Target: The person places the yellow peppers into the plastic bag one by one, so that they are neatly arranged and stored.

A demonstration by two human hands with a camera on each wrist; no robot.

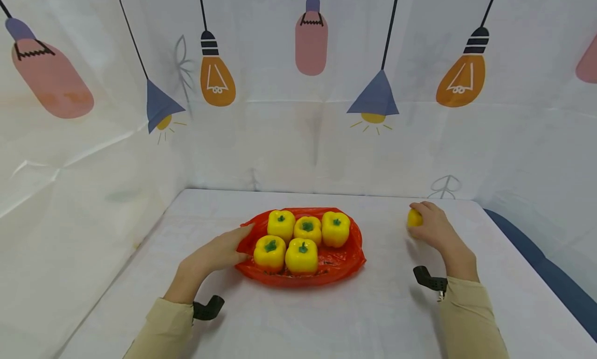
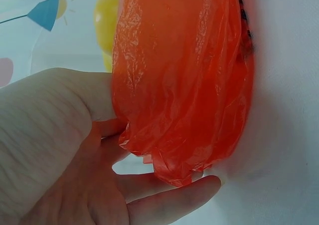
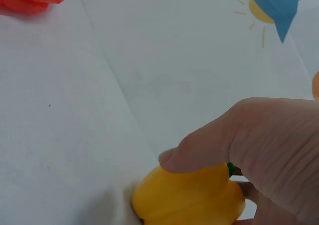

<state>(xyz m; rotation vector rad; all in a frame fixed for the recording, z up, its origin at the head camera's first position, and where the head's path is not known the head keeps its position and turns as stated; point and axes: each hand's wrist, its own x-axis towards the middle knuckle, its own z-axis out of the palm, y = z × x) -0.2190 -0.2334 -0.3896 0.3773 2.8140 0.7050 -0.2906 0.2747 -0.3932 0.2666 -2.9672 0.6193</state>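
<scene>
A red plastic bag (image 1: 336, 260), spread open in a rounded, tray-like shape, lies on the table with several yellow bell peppers (image 1: 302, 256) standing in it, their green stems up. At its left edge my left hand (image 1: 224, 250) holds the bag's rim; the left wrist view has the thumb going behind the edge and the other fingers (image 2: 169, 202) stretched along the outside. Off to the right, my right hand (image 1: 436, 229) grips a single yellow bell pepper (image 3: 192, 195), thumb on its side. A bit of its green stem shows near the palm; the hand covers the rest.
A white-covered table (image 1: 359, 317) carries everything. Behind it hangs a white sheet (image 1: 280, 141) printed with lamps and bulbs, and another stretch closes off the left side. Beyond the table's right edge is something dark blue (image 1: 536, 260). Each wrist wears a small black camera mount (image 1: 429, 279).
</scene>
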